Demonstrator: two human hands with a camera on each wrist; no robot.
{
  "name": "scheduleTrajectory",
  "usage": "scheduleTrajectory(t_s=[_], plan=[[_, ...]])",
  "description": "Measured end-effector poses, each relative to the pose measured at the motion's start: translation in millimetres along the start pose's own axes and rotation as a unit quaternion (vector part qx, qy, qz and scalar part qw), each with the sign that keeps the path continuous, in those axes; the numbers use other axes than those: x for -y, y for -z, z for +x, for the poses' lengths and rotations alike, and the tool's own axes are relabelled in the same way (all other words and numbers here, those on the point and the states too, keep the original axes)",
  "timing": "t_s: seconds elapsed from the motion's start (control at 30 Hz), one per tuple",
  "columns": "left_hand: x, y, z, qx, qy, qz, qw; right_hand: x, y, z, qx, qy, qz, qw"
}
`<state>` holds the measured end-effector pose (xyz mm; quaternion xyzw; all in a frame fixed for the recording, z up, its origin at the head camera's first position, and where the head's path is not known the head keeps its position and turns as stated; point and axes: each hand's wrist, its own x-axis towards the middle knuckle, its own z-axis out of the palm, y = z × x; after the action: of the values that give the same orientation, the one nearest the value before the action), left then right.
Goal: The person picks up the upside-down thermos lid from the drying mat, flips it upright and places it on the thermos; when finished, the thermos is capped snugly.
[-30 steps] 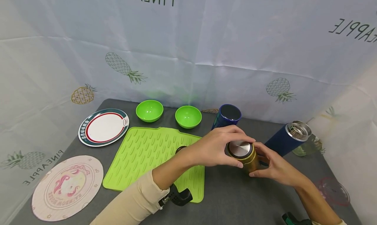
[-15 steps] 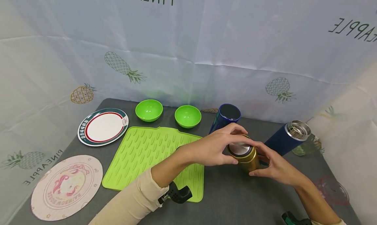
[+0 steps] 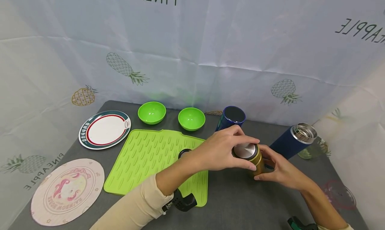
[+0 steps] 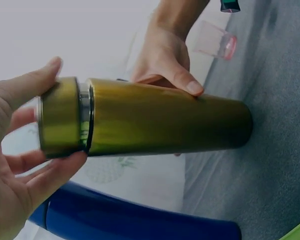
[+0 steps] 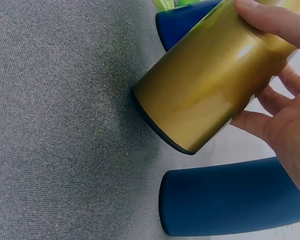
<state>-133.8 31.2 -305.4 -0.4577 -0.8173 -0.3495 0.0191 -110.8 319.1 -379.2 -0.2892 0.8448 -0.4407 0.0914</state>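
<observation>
Grey fabric-covered worktop (image 3: pixel 240 196) carries everything. Largest item on it: ribbed lime-green silicone mat (image 3: pixel 150 156), left of centre. Your left forearm in its beige sleeve crosses the mat's near right corner.

Next down: round pink cartoon-print placemat (image 3: pixel 67 191) at the near left, then the white plate with green and red rim (image 3: pixel 104 129) behind it. Two dark blue cylindrical flasks stand at the back right: one with a dark top (image 3: pixel 231 118), one with an open steel mouth (image 3: pixel 293 141). Two small bright green plastic bowls (image 3: pixel 151 112) sit side by side behind the mat.

The gold metallic cylindrical flask (image 3: pixel 255 161) stands upright on the worktop just right of the mat, between the two blue flasks and nearer to you. Its base touches the cloth in the right wrist view (image 5: pixel 164 130).

Your left hand (image 3: pixel 224 151) comes in from the left, wrist roughly level, fingers curled over and round the flask's gold cap with steel top (image 3: pixel 245 151); thumb on the near side, fingertips on the far side. The left wrist view shows a steel band of neck between cap and body.

Your right hand (image 3: pixel 278 169) comes in from the near right, fingers and thumb wrapped round the flask body below the cap.
</observation>
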Motion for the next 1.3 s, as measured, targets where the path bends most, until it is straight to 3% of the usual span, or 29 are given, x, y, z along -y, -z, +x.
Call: scheduleTrajectory(t_s=[0.17, 0.47, 0.8, 1.03, 1.3], plan=[[-0.6, 0.1, -0.6, 0.003, 0.000, 0.010, 0.9999, 1, 0, 1, 0.002, 0.001, -0.001, 1.000], [7.7, 4.6, -0.7, 0.039, -0.066, -0.068, 0.9947, 1, 1, 0, 0.004, -0.019, -0.014, 1.000], [9.8, 6.8, 0.8, 0.081, -0.080, -0.101, 0.9883, 0, 1, -1, -0.002, -0.008, -0.015, 1.000], [6.6, 3.5, 0.1, 0.040, -0.061, -0.041, 0.9965, 0, 1, -2, -0.005, -0.010, -0.012, 1.000], [3.3, -0.2, 0.7, 0.007, -0.045, -0.021, 0.9988, -1, 1, -2, -0.004, -0.001, 0.001, 1.000]])
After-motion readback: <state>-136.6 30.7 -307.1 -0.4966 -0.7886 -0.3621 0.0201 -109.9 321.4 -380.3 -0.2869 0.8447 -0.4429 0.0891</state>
